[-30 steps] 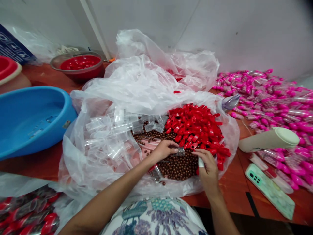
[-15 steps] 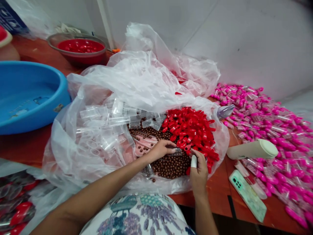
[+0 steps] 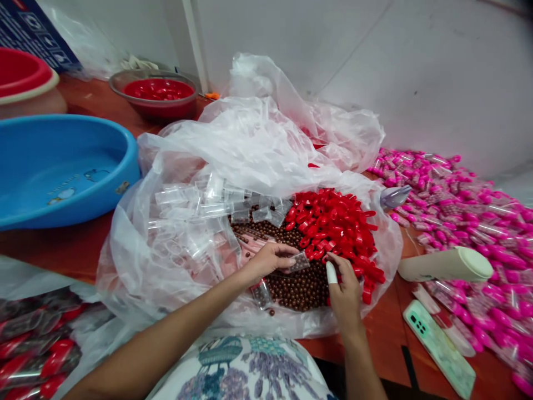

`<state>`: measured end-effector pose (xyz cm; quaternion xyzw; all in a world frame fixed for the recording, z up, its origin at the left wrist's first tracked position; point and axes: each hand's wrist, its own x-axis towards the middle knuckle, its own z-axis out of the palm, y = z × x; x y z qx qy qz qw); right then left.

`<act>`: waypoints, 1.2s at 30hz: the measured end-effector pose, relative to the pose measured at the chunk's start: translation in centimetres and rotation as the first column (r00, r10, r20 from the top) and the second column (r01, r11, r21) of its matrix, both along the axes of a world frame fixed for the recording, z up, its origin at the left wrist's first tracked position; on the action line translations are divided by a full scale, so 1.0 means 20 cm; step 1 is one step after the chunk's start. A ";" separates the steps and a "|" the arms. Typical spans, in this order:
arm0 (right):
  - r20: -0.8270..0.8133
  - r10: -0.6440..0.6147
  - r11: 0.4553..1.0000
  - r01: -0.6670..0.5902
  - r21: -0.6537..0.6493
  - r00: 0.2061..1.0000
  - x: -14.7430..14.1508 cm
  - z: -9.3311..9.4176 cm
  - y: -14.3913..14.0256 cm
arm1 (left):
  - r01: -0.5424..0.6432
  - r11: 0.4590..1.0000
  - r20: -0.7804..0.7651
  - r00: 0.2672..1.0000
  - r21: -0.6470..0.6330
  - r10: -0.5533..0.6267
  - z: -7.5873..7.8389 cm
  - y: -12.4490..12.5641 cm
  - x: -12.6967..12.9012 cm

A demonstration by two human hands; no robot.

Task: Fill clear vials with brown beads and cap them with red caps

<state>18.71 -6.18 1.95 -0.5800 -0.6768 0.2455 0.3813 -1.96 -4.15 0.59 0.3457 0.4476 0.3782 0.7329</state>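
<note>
My left hand (image 3: 272, 262) is closed around a clear plastic tube (image 3: 300, 261), held tilted above a heap of brown beads (image 3: 302, 289). My right hand (image 3: 345, 278), with a white covering on one finger, is just to the right of the tube. Its fingertips pinch a small red cap (image 3: 325, 259), mostly hidden by the fingers. Behind that hand lies a pile of red caps (image 3: 337, 222). Empty clear tubes (image 3: 183, 222) are heaped to the left of the beads. Another tube (image 3: 261, 294) rests below my left wrist. All lie on a spread plastic bag (image 3: 137, 266).
A blue basin (image 3: 120, 183) stands at left, with a bowl of red pieces (image 3: 154, 103) behind it. To the right are a pale bottle (image 3: 445, 264), a phone (image 3: 439, 347) and a large heap of pink-capped tubes (image 3: 478, 222). Red-capped filled tubes (image 3: 37, 350) sit lower left.
The view has shifted slightly left, so everything appears further right. The tube in my left hand has tilted up at its right end. My right hand stays close beside it.
</note>
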 end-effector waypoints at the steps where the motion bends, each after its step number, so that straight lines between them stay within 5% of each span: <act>1: 0.011 0.017 1.000 -0.017 -0.006 1.000 -0.01 0.00 0.01 | -0.010 1.000 -0.017 1.000 0.000 0.010 0.01 -0.01 -0.02; 8: 0.187 0.105 0.994 -0.106 -0.006 0.977 -0.06 -0.01 0.05 | -0.070 0.997 -0.143 0.987 0.021 0.072 0.04 -0.08 -0.13; 17: 0.582 0.011 0.974 -0.141 0.178 0.813 -0.13 -0.02 0.16 | -0.051 0.997 -0.170 0.984 0.061 0.060 0.06 -0.11 -0.15; 30: 0.674 0.050 0.963 -0.216 0.164 0.737 -0.22 -0.03 0.22 | -0.124 0.990 0.070 0.989 -0.073 0.129 0.03 -0.15 -0.14; 36: 0.549 0.070 0.969 -0.187 0.160 0.833 -0.17 -0.04 0.21 | -0.081 0.996 -0.109 0.990 0.044 0.085 0.05 -0.10 -0.22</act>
